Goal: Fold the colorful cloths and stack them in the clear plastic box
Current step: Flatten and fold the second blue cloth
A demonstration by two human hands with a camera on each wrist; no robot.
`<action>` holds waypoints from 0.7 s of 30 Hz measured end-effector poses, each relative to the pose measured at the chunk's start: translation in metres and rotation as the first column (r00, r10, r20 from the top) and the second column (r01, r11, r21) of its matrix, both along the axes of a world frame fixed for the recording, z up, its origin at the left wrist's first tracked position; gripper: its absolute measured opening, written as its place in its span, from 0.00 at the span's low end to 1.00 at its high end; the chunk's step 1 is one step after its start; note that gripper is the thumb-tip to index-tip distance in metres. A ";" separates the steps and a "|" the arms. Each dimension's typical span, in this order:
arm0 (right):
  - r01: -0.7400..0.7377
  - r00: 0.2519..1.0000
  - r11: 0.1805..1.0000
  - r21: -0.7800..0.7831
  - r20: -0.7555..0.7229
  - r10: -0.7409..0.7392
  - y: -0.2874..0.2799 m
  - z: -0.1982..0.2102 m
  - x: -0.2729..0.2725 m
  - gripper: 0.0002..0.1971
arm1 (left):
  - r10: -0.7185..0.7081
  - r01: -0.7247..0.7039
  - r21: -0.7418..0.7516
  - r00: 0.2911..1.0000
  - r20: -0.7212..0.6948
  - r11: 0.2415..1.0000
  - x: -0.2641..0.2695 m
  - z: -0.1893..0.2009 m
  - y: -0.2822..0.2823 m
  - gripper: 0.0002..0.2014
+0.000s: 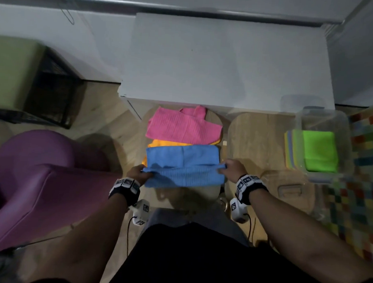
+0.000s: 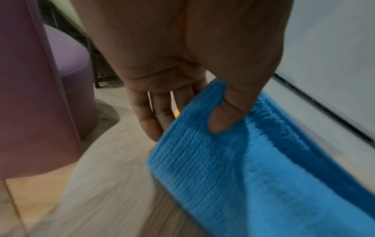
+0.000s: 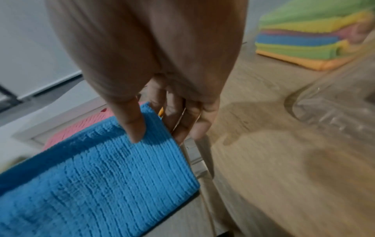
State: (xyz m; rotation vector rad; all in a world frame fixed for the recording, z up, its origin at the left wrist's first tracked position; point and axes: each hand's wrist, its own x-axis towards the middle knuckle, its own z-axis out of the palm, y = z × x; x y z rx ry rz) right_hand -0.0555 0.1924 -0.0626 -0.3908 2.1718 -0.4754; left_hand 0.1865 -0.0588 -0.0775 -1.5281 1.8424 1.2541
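Observation:
A blue cloth (image 1: 183, 167) lies half folded on the near part of a wooden stool top (image 1: 200, 190). My left hand (image 1: 140, 171) pinches its left corner, thumb on top of the blue cloth (image 2: 243, 168). My right hand (image 1: 230, 168) pinches the right corner, thumb pressed on the blue cloth (image 3: 97, 173). Behind it lie an orange cloth (image 1: 159, 144) and a pink cloth (image 1: 182, 125). The clear plastic box (image 1: 323, 117) stands at the right, holding a stack of folded cloths (image 1: 317, 153) with a green one on top; the stack (image 3: 304, 36) shows several colours.
A white table (image 1: 225, 64) stands beyond the stools. A second wooden stool (image 1: 260, 136) sits between the cloths and the box. A purple chair (image 1: 36, 184) is at my left, a dark crate (image 1: 55, 86) behind it. A checkered mat (image 1: 363, 192) lies at the right.

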 end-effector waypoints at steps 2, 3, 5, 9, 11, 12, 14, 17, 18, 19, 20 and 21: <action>0.100 0.995 0.994 -0.032 -0.005 -0.100 -0.010 -0.005 -0.004 0.07 | 0.074 -0.075 -0.020 0.996 -0.041 0.997 -0.008 -0.008 -0.011 0.16; 0.137 0.990 0.990 -0.043 -0.009 -0.138 -0.016 -0.007 -0.005 0.06 | 0.095 -0.097 -0.025 0.994 -0.055 0.995 -0.011 -0.014 -0.016 0.15; 0.178 0.983 0.982 -0.064 -0.028 -0.180 -0.028 -0.012 -0.007 0.05 | 0.110 -0.113 -0.049 0.991 -0.071 0.992 -0.019 -0.017 -0.020 0.10; 0.231 0.972 0.970 -0.073 -0.020 -0.233 -0.042 -0.025 -0.012 0.06 | 0.124 -0.126 -0.103 0.992 -0.032 0.987 -0.032 -0.022 -0.026 0.05; 0.243 0.969 0.968 -0.069 -0.038 -0.245 -0.046 -0.031 -0.014 0.08 | 0.115 -0.114 -0.135 0.993 -0.002 0.984 -0.036 -0.026 -0.029 0.07; 0.250 0.966 0.965 -0.075 -0.043 -0.254 -0.047 -0.033 -0.016 0.08 | 0.115 -0.112 -0.141 0.993 0.012 0.984 -0.038 -0.026 -0.030 0.08; 0.264 0.962 0.960 -0.090 -0.048 -0.269 -0.049 -0.035 -0.018 0.09 | 0.115 -0.110 -0.159 0.993 0.024 0.981 -0.039 -0.030 -0.035 0.11; 0.296 0.951 0.948 -0.118 -0.055 -0.304 -0.053 -0.035 -0.020 0.13 | 0.132 -0.126 -0.167 0.991 0.025 0.978 -0.041 -0.035 -0.040 0.14; 0.309 0.946 0.942 -0.129 -0.060 -0.319 -0.055 -0.036 -0.021 0.13 | 0.145 -0.141 -0.164 0.989 0.016 0.976 -0.042 -0.036 -0.041 0.15; 0.317 0.944 0.939 -0.129 -0.055 -0.326 -0.056 -0.036 -0.022 0.13 | 0.167 -0.163 -0.165 0.986 0.009 0.973 -0.044 -0.038 -0.042 0.16; 0.327 0.940 0.935 -0.136 -0.049 -0.336 -0.057 -0.037 -0.022 0.13 | 0.189 -0.187 -0.170 0.982 -0.002 0.968 -0.045 -0.038 -0.043 0.17; 0.343 0.935 0.927 -0.148 -0.041 -0.353 -0.058 -0.039 -0.022 0.10 | 0.200 -0.199 -0.186 0.980 -0.010 0.962 -0.046 -0.038 -0.044 0.17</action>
